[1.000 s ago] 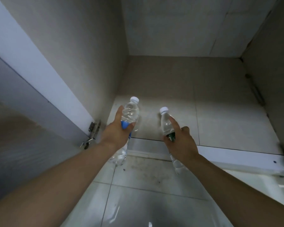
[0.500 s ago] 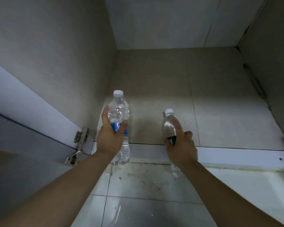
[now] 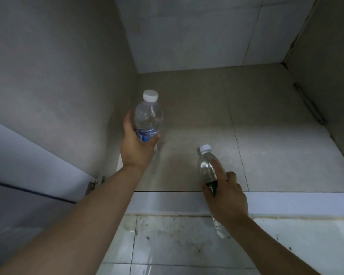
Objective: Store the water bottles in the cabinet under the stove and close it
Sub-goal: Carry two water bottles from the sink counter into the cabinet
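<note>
My left hand [image 3: 136,146] grips a clear water bottle with a blue label and white cap [image 3: 149,114], held upright inside the open cabinet near its left wall. My right hand [image 3: 227,197] grips a slimmer clear bottle with a dark label and white cap [image 3: 206,165], tilted over the cabinet's front sill, index finger stretched along its side. The cabinet floor [image 3: 266,151] is tiled and bare. Whether the left bottle's base touches the floor is hidden by my hand.
The cabinet door [image 3: 28,159] stands open at the left, hung on a metal hinge [image 3: 94,184]. A white sill [image 3: 296,203] runs along the cabinet's front. Stained floor tiles [image 3: 177,239] lie below it. A side wall [image 3: 326,66] closes the right.
Both hands have moved forward into the cabinet. The left bottle has gone deeper along the left wall; the right bottle has come over the sill.
</note>
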`<state>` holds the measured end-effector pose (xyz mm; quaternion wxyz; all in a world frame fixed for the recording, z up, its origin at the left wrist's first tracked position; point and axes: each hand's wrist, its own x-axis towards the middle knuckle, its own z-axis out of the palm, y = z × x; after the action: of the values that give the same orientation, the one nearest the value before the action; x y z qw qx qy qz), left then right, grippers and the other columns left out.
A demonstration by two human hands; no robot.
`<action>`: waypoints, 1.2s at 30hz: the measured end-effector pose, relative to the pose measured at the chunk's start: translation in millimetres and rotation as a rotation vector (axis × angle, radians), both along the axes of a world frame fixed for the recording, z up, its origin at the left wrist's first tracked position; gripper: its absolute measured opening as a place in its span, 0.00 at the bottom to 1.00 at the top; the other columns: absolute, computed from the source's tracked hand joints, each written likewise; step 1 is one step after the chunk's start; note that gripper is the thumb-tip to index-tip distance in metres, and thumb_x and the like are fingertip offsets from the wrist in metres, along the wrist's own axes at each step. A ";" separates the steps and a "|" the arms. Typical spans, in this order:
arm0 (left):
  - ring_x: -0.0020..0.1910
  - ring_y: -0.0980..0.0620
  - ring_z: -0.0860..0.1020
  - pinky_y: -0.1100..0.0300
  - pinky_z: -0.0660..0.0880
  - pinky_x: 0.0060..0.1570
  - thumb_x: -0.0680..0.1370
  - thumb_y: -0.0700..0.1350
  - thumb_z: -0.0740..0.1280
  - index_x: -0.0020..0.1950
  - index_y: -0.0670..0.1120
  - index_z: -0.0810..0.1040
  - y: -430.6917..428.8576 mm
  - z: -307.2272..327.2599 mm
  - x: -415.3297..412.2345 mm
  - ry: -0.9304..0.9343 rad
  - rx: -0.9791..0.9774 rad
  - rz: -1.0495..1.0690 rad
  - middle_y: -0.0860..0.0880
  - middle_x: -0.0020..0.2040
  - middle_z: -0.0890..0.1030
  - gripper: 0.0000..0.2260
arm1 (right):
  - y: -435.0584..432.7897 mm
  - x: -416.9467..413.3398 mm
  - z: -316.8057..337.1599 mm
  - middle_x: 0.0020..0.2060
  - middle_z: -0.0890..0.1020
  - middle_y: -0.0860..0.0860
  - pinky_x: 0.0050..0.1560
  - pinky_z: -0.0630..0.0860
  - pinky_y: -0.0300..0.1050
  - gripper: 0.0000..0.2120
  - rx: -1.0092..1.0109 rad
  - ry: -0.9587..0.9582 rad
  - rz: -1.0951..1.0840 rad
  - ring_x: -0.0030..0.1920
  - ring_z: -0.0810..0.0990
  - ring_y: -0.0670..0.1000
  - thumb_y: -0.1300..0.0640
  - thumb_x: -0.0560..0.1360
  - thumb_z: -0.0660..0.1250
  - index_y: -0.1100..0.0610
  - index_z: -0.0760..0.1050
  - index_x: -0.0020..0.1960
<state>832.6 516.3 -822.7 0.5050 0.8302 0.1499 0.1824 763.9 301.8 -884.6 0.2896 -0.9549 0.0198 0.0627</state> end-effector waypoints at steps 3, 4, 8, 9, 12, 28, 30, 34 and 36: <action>0.56 0.63 0.75 0.70 0.72 0.55 0.68 0.39 0.75 0.71 0.52 0.62 0.3 -4.1 -4.9 -0.053 -0.088 0.016 0.58 0.58 0.75 0.36 | 0.7 -0.6 2.2 0.57 0.69 0.54 0.48 0.76 0.48 0.35 -0.007 0.001 -0.004 0.48 0.72 0.52 0.46 0.75 0.62 0.39 0.42 0.73; 0.54 0.66 0.74 0.73 0.71 0.54 0.68 0.38 0.75 0.70 0.51 0.62 2.7 -5.2 -5.9 -0.057 -0.097 0.014 0.59 0.57 0.75 0.35 | 1.5 -0.3 3.3 0.57 0.69 0.55 0.49 0.75 0.49 0.35 -0.027 -0.007 -0.003 0.50 0.71 0.53 0.46 0.75 0.62 0.40 0.43 0.73; 0.50 0.71 0.74 0.78 0.69 0.50 0.68 0.37 0.75 0.71 0.48 0.62 12.0 -8.7 -9.0 -0.060 -0.108 0.035 0.60 0.55 0.75 0.36 | 0.0 1.8 3.8 0.57 0.70 0.56 0.53 0.74 0.50 0.35 -0.077 -0.004 0.017 0.55 0.69 0.54 0.45 0.74 0.61 0.42 0.45 0.74; 0.49 0.72 0.74 0.79 0.69 0.50 0.68 0.37 0.75 0.72 0.47 0.60 13.5 -10.6 -10.7 -0.058 -0.107 0.052 0.59 0.55 0.74 0.37 | -1.0 2.4 3.8 0.56 0.70 0.56 0.52 0.74 0.50 0.35 -0.064 0.000 0.014 0.54 0.69 0.54 0.45 0.74 0.62 0.42 0.45 0.74; 0.53 0.68 0.75 0.74 0.70 0.52 0.68 0.38 0.75 0.73 0.47 0.58 16.4 -17.1 -18.4 -0.070 -0.122 0.111 0.55 0.58 0.75 0.39 | -1.3 2.2 4.3 0.52 0.70 0.55 0.49 0.75 0.50 0.35 -0.023 -0.004 0.011 0.51 0.70 0.54 0.46 0.74 0.63 0.39 0.46 0.73; 0.72 0.45 0.60 0.48 0.61 0.70 0.73 0.56 0.67 0.75 0.51 0.54 22.4 -68.8 -103.9 0.507 0.512 -0.230 0.46 0.73 0.63 0.35 | -1.2 5.9 14.1 0.46 0.69 0.53 0.46 0.73 0.49 0.36 -0.009 0.106 0.047 0.45 0.70 0.53 0.46 0.73 0.64 0.35 0.45 0.72; 0.76 0.46 0.51 0.44 0.55 0.72 0.76 0.60 0.61 0.76 0.54 0.51 24.7 -78.1 -108.6 0.615 0.606 -0.304 0.48 0.77 0.54 0.32 | -3.4 10.6 14.6 0.47 0.73 0.54 0.43 0.73 0.47 0.36 0.073 0.143 0.052 0.44 0.74 0.54 0.49 0.73 0.66 0.33 0.48 0.71; 0.76 0.47 0.45 0.43 0.51 0.72 0.72 0.70 0.44 0.76 0.57 0.48 25.5 -87.9 -115.5 0.622 0.689 -0.330 0.49 0.78 0.47 0.35 | -2.1 20.4 29.9 0.51 0.78 0.49 0.44 0.71 0.44 0.34 0.213 0.128 0.098 0.45 0.74 0.51 0.54 0.71 0.70 0.37 0.58 0.70; 0.76 0.47 0.44 0.43 0.51 0.72 0.67 0.71 0.35 0.76 0.57 0.47 26.6 -91.9 -117.2 0.608 0.723 -0.327 0.50 0.78 0.46 0.39 | 6.5 27.9 41.9 0.52 0.76 0.48 0.48 0.71 0.43 0.36 0.284 0.057 0.108 0.47 0.74 0.49 0.56 0.69 0.72 0.39 0.59 0.70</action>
<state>715.4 542.8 -914.6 0.1403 0.9803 0.0855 -0.1092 791.8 308.3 -842.7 0.4172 -0.9019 -0.0326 0.1073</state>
